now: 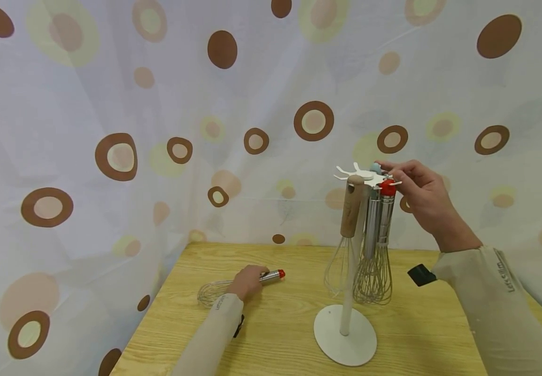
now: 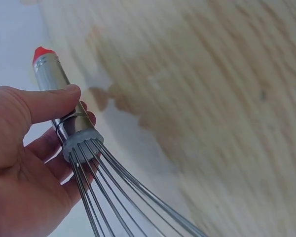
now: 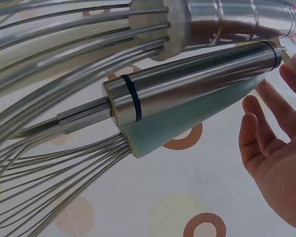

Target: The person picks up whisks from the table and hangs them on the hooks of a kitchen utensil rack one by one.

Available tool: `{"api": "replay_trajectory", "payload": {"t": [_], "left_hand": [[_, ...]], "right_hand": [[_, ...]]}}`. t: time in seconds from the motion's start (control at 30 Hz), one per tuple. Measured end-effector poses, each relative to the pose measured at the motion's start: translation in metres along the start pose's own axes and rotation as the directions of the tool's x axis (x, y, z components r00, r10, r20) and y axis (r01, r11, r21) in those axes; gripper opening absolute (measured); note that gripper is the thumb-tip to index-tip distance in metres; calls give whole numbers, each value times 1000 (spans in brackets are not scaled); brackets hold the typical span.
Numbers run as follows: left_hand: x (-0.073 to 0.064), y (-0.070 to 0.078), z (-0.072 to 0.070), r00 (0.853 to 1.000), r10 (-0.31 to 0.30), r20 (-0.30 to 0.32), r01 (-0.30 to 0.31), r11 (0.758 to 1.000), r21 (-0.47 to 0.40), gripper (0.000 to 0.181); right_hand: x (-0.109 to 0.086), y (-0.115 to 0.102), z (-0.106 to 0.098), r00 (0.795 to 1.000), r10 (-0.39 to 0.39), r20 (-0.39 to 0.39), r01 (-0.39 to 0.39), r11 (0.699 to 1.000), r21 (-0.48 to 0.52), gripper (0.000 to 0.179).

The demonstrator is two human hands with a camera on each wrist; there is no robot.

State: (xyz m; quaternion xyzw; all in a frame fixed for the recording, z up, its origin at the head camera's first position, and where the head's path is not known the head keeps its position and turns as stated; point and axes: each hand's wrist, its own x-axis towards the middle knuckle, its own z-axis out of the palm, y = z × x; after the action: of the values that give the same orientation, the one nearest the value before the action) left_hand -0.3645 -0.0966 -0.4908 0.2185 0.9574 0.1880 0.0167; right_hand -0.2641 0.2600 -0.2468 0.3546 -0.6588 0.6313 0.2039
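On the left of the table a balloon whisk (image 2: 56,81) with a steel handle and red end lies in my left hand (image 1: 247,282), thumb and fingers wrapped round the handle. At a white whisk stand (image 1: 344,342) my right hand (image 1: 423,196) is raised, thumb and fingertips at the top hooks. Right by these fingertips are the upper ends of a steel-handled whisk (image 3: 192,81) with black bands and a pale teal-handled whisk (image 3: 182,123); I cannot tell which is gripped. A red-topped steel whisk (image 1: 386,219) hangs nearest the right thumb.
Also on the stand hangs a wooden-handled whisk (image 1: 351,211), toward the front. Several bare hooks (image 1: 343,171) point left and back. The stand's round base rests on the wood-grain table (image 1: 280,344). Behind hangs a white curtain (image 1: 261,94) with brown dots.
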Motion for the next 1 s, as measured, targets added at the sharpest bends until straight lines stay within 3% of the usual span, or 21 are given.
{"api": "replay_trajectory", "payload": {"t": [0.33,0.6,0.77,1.0], "left_hand": [[10,24,-17,990,102,-99,-109,992,-69,40],[14,50,-41,973,142,-184,-178,965,-193,46],[11,72,-63,947,180,-265,-261,913,-314,46],[2,102,-89,930,200,-308,-337,799,-499,51]], "right_hand": [[0,2,-1,999,-11,40,11,1000,10,13],[1,2,-1,998,-18,52,17,1000,26,14],[1,3,-3,997,-16,76,14,999,35,16],[2,2,-4,997,11,79,-15,998,58,16]]}}
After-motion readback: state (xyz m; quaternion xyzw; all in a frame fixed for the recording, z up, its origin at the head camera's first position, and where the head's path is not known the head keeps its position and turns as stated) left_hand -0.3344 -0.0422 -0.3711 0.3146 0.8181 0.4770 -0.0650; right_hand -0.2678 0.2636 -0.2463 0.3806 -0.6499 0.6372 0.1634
